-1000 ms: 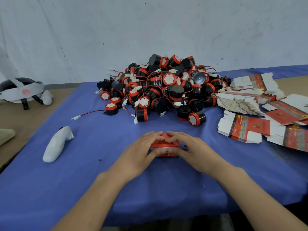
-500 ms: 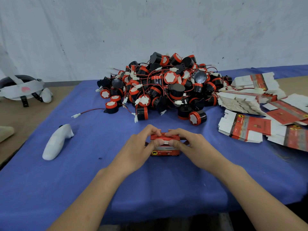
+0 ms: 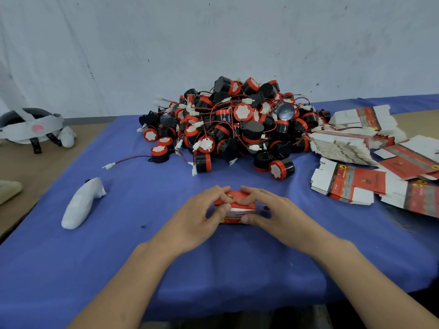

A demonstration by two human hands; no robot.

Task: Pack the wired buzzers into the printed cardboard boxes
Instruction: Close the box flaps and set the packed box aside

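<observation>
Your left hand point(image 3: 199, 217) and right hand point(image 3: 275, 211) both grip the red printed box point(image 3: 240, 205), which sits on the blue cloth point(image 3: 142, 245) exactly between them, its long axis left to right, equally near to each, fingers curled over its top flap.

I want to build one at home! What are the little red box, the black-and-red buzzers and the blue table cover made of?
Little red box: thin printed cardboard, slightly glossy; its flaps fold. Buzzers: probably hard plastic, smooth black shells with red bands, catching highlights. Blue table cover: seemingly cloth, matte, draped over the edge.
</observation>
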